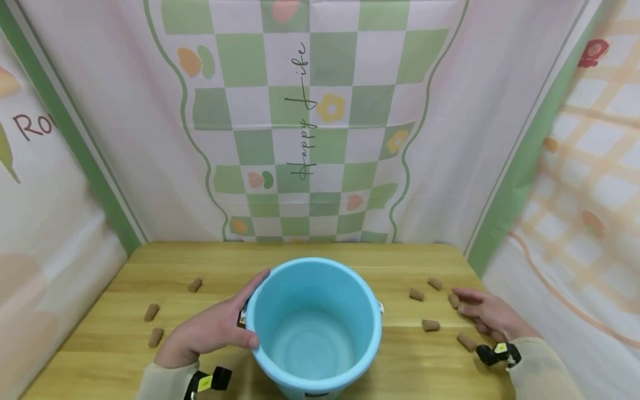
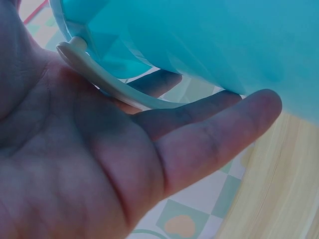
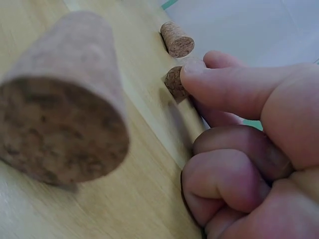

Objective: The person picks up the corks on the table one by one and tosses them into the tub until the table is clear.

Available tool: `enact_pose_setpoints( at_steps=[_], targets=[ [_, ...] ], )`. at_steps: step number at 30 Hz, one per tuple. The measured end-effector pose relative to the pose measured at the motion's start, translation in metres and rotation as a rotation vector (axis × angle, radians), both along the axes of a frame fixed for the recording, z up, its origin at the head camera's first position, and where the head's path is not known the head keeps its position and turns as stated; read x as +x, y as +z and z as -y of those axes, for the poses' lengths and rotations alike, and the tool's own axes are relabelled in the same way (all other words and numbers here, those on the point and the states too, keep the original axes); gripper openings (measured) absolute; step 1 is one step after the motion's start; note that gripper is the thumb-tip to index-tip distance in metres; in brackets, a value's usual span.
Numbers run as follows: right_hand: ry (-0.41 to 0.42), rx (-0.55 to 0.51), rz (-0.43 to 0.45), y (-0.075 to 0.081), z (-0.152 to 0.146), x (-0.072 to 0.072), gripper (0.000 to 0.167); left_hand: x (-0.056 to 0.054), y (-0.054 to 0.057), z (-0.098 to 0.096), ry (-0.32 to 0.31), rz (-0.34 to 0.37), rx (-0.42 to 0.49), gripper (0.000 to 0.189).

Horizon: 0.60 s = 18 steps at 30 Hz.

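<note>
Head view shows the right fingers (image 1: 470, 293) pinching a cork (image 1: 454, 301) on the right of the tabletop (image 1: 400, 366), where a square hold clear of neighbouring corks (image 1: 416, 294) seems best, while the left fingers (image 2: 214, 139), extended against the left side of the bucket (image 1: 312, 283), should lightly steady it.

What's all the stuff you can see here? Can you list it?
Table: one, yellow-brown, low in the head view
Bucket: one, light blue, on the table
Handle: one, whitish, on the bucket
Corks: eight, brown, three left of the bucket, five right
Cloth: three sides, mostly white with coloured prints, behind and beside the table
Cameras: two, black, on the wrists
Sleeves: two, cream
Left hand: one, against the bucket
Right hand: one, pinching a cork
</note>
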State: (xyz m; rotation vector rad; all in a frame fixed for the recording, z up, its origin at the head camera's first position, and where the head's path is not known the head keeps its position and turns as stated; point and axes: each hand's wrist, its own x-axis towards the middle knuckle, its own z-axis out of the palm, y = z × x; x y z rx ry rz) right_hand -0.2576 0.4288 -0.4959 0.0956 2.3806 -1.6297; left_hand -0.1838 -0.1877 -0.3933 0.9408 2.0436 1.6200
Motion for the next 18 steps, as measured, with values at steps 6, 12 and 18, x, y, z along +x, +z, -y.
enact_pose_setpoints(
  at_steps=[6, 12, 18],
  targets=[
    [-0.006, -0.021, 0.008, -0.0009, -0.002, -0.0017, 0.061, -0.0006, 0.0003, 0.0, -0.011, 0.008, 0.016, 0.113],
    [0.007, -0.072, 0.021, 0.0006, -0.0044, -0.0001, 0.065, -0.0011, -0.0005, -0.0006, -0.017, 0.011, 0.026, 0.112],
    [0.01, -0.004, 0.001, 0.0008, -0.0003, 0.0019, 0.073, 0.0002, -0.0003, -0.0002, -0.007, 0.03, 0.012, 0.111]
  ],
)
